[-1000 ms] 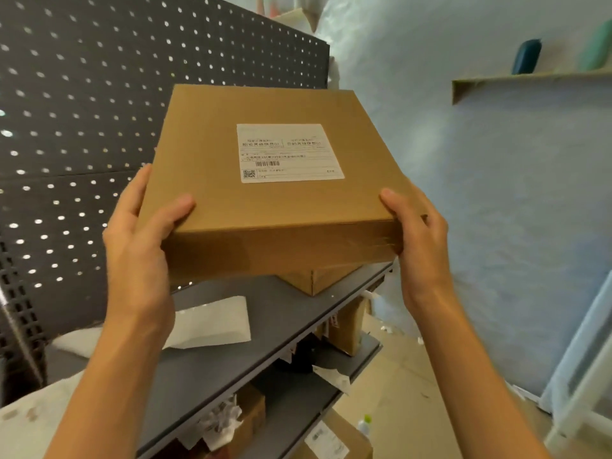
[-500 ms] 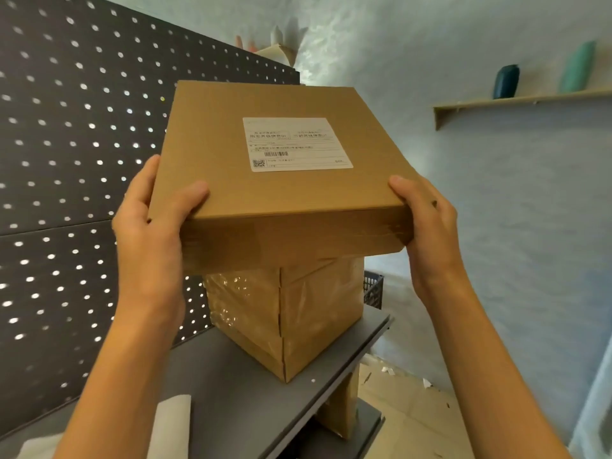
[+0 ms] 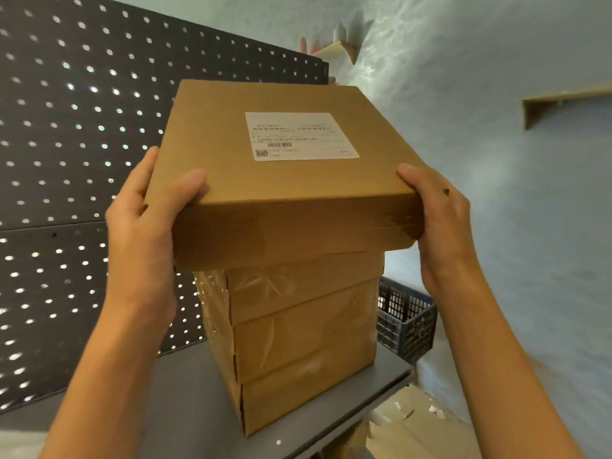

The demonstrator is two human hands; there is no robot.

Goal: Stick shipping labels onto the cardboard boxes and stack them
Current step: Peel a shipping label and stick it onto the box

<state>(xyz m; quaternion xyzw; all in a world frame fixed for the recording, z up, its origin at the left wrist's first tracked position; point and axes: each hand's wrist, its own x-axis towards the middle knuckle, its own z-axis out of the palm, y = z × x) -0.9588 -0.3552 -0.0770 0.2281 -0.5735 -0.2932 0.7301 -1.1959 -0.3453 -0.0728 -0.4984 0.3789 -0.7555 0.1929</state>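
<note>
Against a dark pegboard (image 3: 66, 160), on a grey shelf (image 3: 185, 409), the left hand (image 3: 145, 226) and right hand (image 3: 440, 223) grip the labelled box (image 3: 281, 180) at the stack (image 3: 298, 332), apparently mid-stacking; next, square it and let go.

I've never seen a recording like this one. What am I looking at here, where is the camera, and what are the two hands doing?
No machine here: a person wears a camera on the head, looking down at their own bare hands. The left hand and right hand hold a flat brown cardboard box by its near corners; a white shipping label is stuck on top. It sits at the top of a stack of similar brown boxes on a grey shelf. Behind are a dark perforated panel and a dark plastic crate.
</note>
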